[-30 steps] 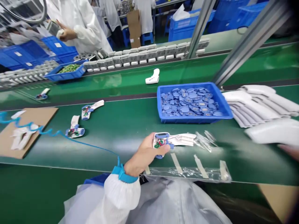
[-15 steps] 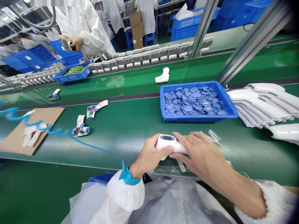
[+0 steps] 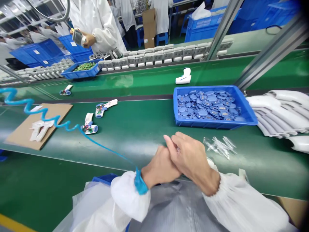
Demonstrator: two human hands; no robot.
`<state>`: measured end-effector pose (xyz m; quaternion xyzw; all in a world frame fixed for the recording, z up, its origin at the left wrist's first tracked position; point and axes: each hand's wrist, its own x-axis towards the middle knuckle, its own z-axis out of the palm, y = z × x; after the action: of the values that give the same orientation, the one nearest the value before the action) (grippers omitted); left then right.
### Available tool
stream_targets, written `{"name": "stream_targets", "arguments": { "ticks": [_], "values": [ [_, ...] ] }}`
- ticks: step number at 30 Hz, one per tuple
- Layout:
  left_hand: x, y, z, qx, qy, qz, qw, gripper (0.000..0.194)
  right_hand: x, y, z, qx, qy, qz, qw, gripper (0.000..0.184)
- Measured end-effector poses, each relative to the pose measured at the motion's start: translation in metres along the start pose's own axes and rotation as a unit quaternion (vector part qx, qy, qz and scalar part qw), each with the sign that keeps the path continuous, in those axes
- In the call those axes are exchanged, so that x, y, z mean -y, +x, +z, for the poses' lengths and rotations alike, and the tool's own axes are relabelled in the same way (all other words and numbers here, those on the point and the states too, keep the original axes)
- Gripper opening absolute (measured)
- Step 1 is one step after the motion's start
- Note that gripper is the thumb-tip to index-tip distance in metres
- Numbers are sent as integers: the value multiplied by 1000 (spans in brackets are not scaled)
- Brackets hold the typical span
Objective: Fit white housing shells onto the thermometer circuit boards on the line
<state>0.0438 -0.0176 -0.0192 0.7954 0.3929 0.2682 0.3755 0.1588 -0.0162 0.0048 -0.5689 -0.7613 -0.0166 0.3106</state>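
Left hand (image 3: 159, 169) and right hand (image 3: 190, 158) pressed together, can't tell if gripping anything; clear bag (image 3: 218, 146) nearby: light, slippery, pinch its edge.

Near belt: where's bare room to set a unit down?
Bare green belt lies between the opened thermometer and the blue tray, behind the left hand and right hand. Crowded at right: clear plastic bits and stacked white housings.

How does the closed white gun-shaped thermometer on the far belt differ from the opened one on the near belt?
The far thermometer is closed; the near thermometer lies open, showing coloured wires. The far thermometer looks mostly white, the near thermometer white and blue. Both are gun-shaped.
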Motion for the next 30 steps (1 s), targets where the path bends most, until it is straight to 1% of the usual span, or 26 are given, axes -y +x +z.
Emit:
{"name": "stream_targets", "arguments": {
  "ticks": [2,3,4,6,8,10,12,14,15,16,18,20,21,22,24,25,26,27,28,29,30],
  "values": [
    [0,-1,1,-7,71,-6,997,15,-1,1,-2,-28,-5,-27,999,49],
    [-1,-1,-1,-9,73,-11,997,18,-2,2,-5,-46,10,-23,999,50],
    [-2,-1,-4,-8,50,-15,999,21,-3,4,-8,-66,26,-8,997,51],
    [-3,-1,-10,-11,-20,-40,999,21,-6,8,-14,-102,57,48,992,53],
    [-4,-3,-12,-22,-56,-74,995,19,-8,11,-15,-111,81,97,986,53],
    [-3,-5,-8,-52,-9,-85,995,24,-9,13,-12,-88,100,110,985,53],
    [-1,-6,-1,-78,50,-70,993,25,-8,14,-7,-60,109,105,987,55],
    [0,-7,-1,-90,50,-66,993,26,-8,17,-5,-36,110,99,988,57],
    [1,-8,-5,-92,33,-71,993,26,-10,21,-7,-17,115,96,988,58],
    [1,-11,-11,-93,20,-79,992,28,-15,27,-11,5,125,93,988,58],
    [4,-18,-32,-95,27,-103,990,32,-34,44,-21,39,132,86,987,54],
    [10,-28,-55,-99,65,-123,985,27,-62,69,-30,56,86,64,993,39],
    [13,-32,-65,-107,89,-123,983,22,-77,83,-32,60,43,47,996,32],
    [15,-34,-72,-117,117,-115,979,22,-92,97,-31,79,1,26,997,26],
    [19,-33,-77,-131,204,-78,967,41,-114,121,-22,121,-35,-6,992,20],
    [19,-29,-75,-123,265,-55,955,47,-121,131,-16,146,-39,-20,988,16],
    [19,-24,-70,-103,329,-33,938,44,-125,139,-8,167,-40,-31,985,12],
    [17,-17,-65,-74,385,-17,920,36,-127,145,-2,188,-43,-40,980,10],
    [15,-11,-60,-44,426,-6,904,26,-127,149,4,204,-47,-47,977,12],
    [13,-5,-56,-25,447,-4,894,18,-126,151,8,214,-50,-50,974,16],
    [11,-1,-53,-22,448,-11,894,12,-125,153,10,219,-52,-51,973,18]
  ]
}}
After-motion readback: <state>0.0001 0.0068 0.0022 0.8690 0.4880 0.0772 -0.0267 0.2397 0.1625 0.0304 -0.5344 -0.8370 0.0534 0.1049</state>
